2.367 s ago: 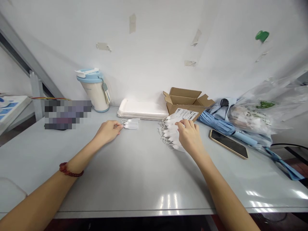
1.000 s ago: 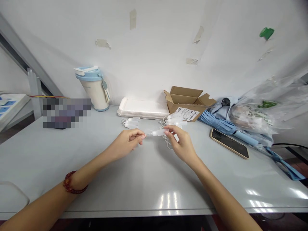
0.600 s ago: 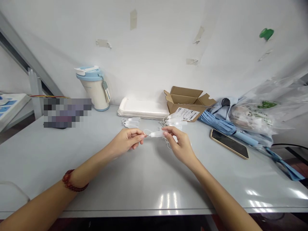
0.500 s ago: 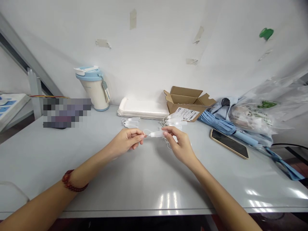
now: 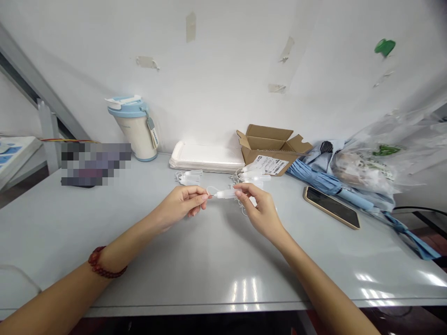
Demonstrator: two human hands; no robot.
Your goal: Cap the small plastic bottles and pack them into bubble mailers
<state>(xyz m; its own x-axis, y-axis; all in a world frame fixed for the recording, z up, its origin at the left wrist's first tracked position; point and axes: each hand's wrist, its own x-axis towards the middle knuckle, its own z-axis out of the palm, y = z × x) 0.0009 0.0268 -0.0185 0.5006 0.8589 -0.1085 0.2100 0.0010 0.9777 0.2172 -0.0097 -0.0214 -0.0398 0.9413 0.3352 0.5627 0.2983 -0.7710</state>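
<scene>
Upright against the wall [image 5: 223,56], an open cardboard box [image 5: 268,144] has its flaps raised; its floor is hidden, so whether it holds anything cannot be told. To its right, a clear plastic bag [image 5: 370,170] holds something pale and brownish, too blurred to name. At the left, the cup [image 5: 136,137] is lidded, hiding its inside.

Both forearms come in from the lower corners and converge, with the hands close together, palms turned inward. The left hand [image 5: 186,201] has its grip closed, thumb and index finger pinching a thin strand [image 5: 211,196] at the end of a small white piece [image 5: 225,194]. The right hand [image 5: 259,207] has its grip closed on the other end of that piece, which lies roughly level between the hands. A bracelet [image 5: 101,264] circles the left wrist.

Just beyond the hands are a small group of white pieces [image 5: 190,177] on the left and a larger pile of white pieces [image 5: 256,178] on the right, with looped strings. A flat white stack [image 5: 207,157] sits behind them. Toward the right, a phone [image 5: 331,207] lies near a blue umbrella [image 5: 314,179]. Open worktop [image 5: 195,260] stretches from the hands to its straight near edge; the wall bounds the far side.
</scene>
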